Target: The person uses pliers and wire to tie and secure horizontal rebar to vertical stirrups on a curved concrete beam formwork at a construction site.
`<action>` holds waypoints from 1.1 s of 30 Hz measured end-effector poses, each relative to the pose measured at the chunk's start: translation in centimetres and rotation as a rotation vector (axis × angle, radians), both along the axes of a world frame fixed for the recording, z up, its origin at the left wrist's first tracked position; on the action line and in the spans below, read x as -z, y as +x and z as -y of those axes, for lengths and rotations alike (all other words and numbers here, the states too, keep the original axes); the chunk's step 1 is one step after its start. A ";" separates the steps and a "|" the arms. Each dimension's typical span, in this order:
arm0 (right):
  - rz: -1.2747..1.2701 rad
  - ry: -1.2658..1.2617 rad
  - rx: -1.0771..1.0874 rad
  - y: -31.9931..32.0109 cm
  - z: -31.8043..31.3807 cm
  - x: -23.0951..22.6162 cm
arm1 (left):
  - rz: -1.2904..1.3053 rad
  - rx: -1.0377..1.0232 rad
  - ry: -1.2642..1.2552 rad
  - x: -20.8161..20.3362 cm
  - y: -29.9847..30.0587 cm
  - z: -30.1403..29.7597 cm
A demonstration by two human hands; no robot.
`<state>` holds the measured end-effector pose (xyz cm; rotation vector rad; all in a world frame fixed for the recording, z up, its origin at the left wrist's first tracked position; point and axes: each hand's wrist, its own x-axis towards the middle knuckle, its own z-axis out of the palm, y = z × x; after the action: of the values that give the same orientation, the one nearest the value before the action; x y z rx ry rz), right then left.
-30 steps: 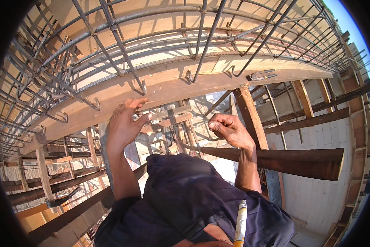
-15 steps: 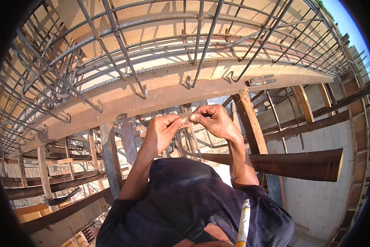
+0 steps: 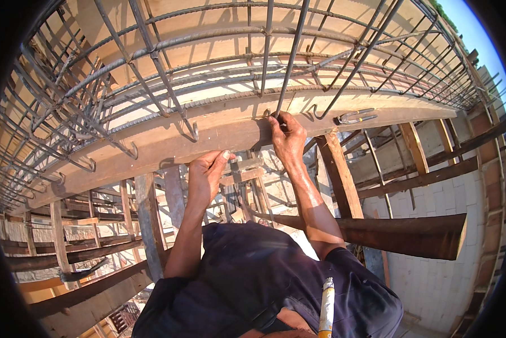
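Observation:
My right hand (image 3: 288,138) is up at the edge of a wooden beam (image 3: 224,132), its thumb and fingers closed at the hooked lower end of a steel rebar rod (image 3: 291,62). Whether it grips the hook or something thin beside it is hidden. Lower and to the left, my left hand (image 3: 209,170) is closed in a pinch just below the beam; anything between its fingertips is too small to make out. A pair of pliers or pincers (image 3: 355,116) lies on the beam, right of my right hand.
A cage of tied rebar (image 3: 208,38) spans the far side, its hooked ends hanging over the beam. Below stand wooden props (image 3: 340,174), with a dark timber (image 3: 405,235) jutting out at right. A lit-looking cigarette (image 3: 326,310) shows at the bottom edge.
My hands, together at the fingertips before, have parted. The right has moved up and forward to the rod's hook; the left has stayed lower, shifting slightly left.

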<state>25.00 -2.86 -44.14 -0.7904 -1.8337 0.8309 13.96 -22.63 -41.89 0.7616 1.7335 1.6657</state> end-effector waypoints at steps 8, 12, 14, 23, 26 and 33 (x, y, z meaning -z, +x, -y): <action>0.039 0.097 0.030 -0.3 -0.3 0.0 | 0.027 0.047 0.064 0.4 -0.1 -1.8; 0.062 0.056 0.016 -0.3 0.0 -0.2 | 0.003 0.057 0.019 -0.2 -0.2 -2.4; 0.067 0.085 0.017 -0.3 0.0 -0.3 | 0.008 0.070 0.014 0.2 -0.5 -2.6; 0.040 0.060 0.004 -0.1 -0.1 0.0 | -0.022 -0.012 0.042 0.5 -1.1 -3.0; 0.085 0.056 0.017 0.2 0.3 -0.5 | -0.013 -0.069 0.095 0.1 -0.6 -3.2; 0.027 0.418 0.104 -1.7 4.6 -5.8 | -0.070 -0.355 0.142 0.8 -0.5 -1.8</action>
<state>23.33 -7.48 -38.32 -0.6218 -1.8848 0.3515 13.45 -20.82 -42.66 0.6058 1.8990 2.0375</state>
